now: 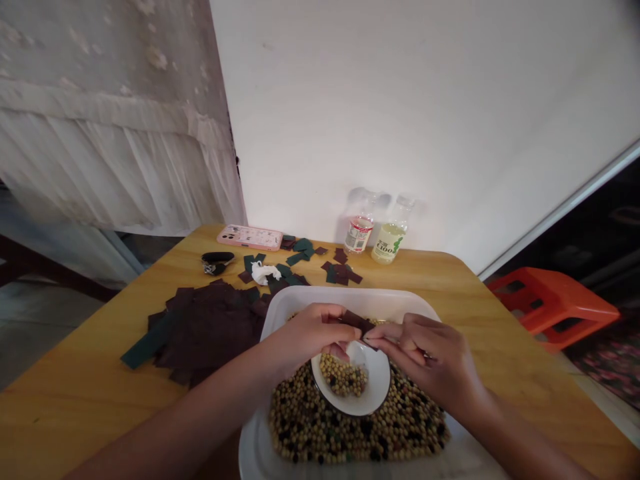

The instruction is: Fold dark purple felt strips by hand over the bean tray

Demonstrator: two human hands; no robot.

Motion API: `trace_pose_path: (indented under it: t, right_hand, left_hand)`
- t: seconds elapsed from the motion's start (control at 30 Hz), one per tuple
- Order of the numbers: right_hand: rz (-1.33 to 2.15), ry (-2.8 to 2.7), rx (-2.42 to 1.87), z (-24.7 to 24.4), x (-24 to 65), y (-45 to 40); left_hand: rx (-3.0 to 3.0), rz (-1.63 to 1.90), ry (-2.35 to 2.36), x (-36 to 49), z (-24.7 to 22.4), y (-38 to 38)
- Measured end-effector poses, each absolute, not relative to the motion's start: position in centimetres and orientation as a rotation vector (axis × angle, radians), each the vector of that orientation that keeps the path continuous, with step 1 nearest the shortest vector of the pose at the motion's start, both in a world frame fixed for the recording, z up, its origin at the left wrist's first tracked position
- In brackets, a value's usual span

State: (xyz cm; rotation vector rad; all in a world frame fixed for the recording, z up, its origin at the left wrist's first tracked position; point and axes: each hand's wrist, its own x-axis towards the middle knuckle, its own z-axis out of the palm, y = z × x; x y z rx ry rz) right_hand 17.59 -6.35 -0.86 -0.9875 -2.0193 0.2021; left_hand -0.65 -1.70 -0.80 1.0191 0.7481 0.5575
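My left hand [310,333] and my right hand [425,353] meet above a small white bowl [373,393], pinching a dark brown square of paper or fabric [357,321] between their fingers. The bowl holds a small heap of pale beans [343,375] and rests on a larger mound of mixed pale and dark beans [355,423]. That mound lies in a white rectangular tray [350,300]. Left of the tray is a stack of dark brown squares [207,333], with dark green strips [150,340] along its edge.
The wooden table [100,360] also holds scattered green and brown squares [300,263], a white tissue [265,273], a black key fob [217,260], a pink phone [250,237], and several plastic bottles [391,233]. An orange stool [553,307] stands to the right.
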Motion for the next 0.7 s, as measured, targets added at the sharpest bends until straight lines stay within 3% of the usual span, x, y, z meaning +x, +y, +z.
trace_pose_path:
  t: [0.7]
  right_hand:
    - [0.205, -1.980, -0.988, -0.95, 17.74, -6.30]
  left_hand:
    - [1.014, 0.512, 0.805, -0.63, -0.46, -1.61]
